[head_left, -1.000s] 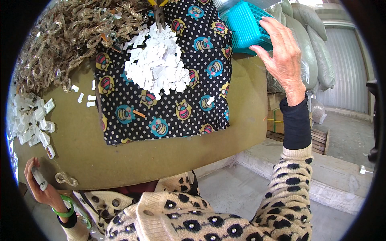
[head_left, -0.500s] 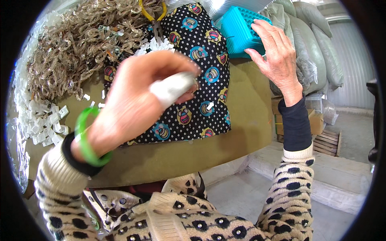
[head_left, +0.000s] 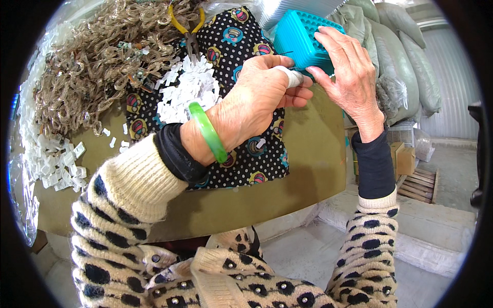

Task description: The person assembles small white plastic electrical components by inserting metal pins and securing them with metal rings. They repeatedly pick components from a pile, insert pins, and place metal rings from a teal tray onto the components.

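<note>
My left hand [head_left: 257, 95], with a green bangle on its wrist and white wrapping on one finger, reaches across to the near side of a turquoise plastic basket [head_left: 295, 43]. Its thumb and fingers are pinched together there; what they hold, if anything, is too small to make out. A thin black strand [head_left: 285, 53] sticks out from the basket's left side, just beyond the thumb. My right hand [head_left: 354, 77] grips the basket's right corner, thumb at the near side and fingers along the top. A dotted black cloth [head_left: 257, 169] lies under my left hand.
Left of my left hand is a heap of small white pieces [head_left: 192, 90], with yellow-handled pliers [head_left: 191, 38] behind. Bundled clear cords [head_left: 87, 66] and translucent plastic parts [head_left: 61, 164] cover the table's left. Stuffed sacks [head_left: 395, 61] stand right of the basket.
My left hand has moved right and away from me, from over the cloth to the basket's side, uncovering the white heap. My right hand stays at the basket.
</note>
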`<state>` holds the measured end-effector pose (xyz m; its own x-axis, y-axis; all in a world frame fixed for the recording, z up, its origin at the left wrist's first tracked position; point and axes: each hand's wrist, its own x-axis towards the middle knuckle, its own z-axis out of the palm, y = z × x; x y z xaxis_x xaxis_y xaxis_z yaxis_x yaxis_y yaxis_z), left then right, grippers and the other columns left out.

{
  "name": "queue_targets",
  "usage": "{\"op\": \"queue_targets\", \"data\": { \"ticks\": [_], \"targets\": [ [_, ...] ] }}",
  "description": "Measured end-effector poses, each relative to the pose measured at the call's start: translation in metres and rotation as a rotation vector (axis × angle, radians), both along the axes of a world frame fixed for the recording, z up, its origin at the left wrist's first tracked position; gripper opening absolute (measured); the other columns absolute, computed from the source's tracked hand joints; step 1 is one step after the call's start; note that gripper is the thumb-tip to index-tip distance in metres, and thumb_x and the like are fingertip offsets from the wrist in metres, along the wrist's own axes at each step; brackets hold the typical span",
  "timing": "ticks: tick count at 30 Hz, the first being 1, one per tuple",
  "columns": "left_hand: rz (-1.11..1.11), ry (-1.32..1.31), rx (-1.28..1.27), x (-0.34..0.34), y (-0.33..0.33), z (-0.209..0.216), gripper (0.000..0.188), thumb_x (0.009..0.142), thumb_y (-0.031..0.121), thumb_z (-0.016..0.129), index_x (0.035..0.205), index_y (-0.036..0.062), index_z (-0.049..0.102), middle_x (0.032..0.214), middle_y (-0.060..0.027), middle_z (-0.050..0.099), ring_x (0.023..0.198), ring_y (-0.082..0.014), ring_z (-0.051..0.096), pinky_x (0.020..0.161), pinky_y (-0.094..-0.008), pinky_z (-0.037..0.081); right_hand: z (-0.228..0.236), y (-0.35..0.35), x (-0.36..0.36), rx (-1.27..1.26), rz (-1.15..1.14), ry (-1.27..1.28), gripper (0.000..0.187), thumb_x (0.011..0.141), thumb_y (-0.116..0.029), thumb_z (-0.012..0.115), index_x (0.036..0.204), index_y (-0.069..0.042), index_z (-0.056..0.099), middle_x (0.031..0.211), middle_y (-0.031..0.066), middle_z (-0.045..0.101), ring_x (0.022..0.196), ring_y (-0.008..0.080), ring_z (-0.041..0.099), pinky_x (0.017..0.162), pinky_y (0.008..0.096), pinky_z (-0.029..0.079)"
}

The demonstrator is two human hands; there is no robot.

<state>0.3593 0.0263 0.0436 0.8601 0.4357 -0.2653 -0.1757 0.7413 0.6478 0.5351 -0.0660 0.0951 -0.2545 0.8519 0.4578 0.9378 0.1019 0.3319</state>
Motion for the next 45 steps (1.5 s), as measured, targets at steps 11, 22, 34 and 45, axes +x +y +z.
{"op": "queue_targets", "data": {
  "ticks": [11,22,34,45],
  "targets": [
    [0.03,-0.023,-0.079,-0.001,-0.005,0.001,0.03,0.091,-0.001,0.063,0.118,-0.0043,0.05,0.102,-0.0164,0.068,0.084,-0.0248,0.07,0.073,-0.035,0.059,0.0,-0.002,-0.002,-0.014,-0.034,0.024,0.058,0.077,-0.025,0.079,0.128,-0.008,0.06,0.132,0.0094,0.061,0.115,0.0325,0.06,0.096,0.0436,0.049],
    [0.017,-0.073,-0.127,0.004,-0.005,-0.003,0.027,0.092,-0.001,0.062,0.115,-0.0016,0.049,0.102,-0.0156,0.068,0.086,-0.0255,0.07,0.072,-0.0349,0.058,-0.001,-0.002,-0.002,-0.023,-0.054,0.038,0.057,0.078,-0.028,0.078,0.129,-0.008,0.06,0.133,0.009,0.06,0.116,0.0323,0.059,0.097,0.0441,0.048],
    [-0.026,-0.174,-0.318,0.007,-0.006,0.003,0.011,0.096,0.01,0.06,0.104,0.0025,0.06,0.099,-0.0122,0.069,0.086,-0.0254,0.069,0.078,-0.0377,0.056,-0.003,0.002,0.001,0.015,0.018,0.042,0.056,0.083,-0.038,0.069,0.126,-0.004,0.058,0.128,0.0107,0.058,0.112,0.033,0.057,0.092,0.0472,0.046],
    [-0.036,-0.204,-0.342,0.011,-0.008,0.011,0.012,0.097,0.013,0.056,0.099,0.0032,0.062,0.095,-0.012,0.07,0.084,-0.0285,0.069,0.077,-0.0389,0.056,-0.011,0.012,-0.006,0.127,-0.048,0.04,0.058,0.069,-0.019,0.069,0.124,-0.005,0.058,0.119,0.0091,0.06,0.107,0.0304,0.057,0.089,0.045,0.046]
  ]
}}
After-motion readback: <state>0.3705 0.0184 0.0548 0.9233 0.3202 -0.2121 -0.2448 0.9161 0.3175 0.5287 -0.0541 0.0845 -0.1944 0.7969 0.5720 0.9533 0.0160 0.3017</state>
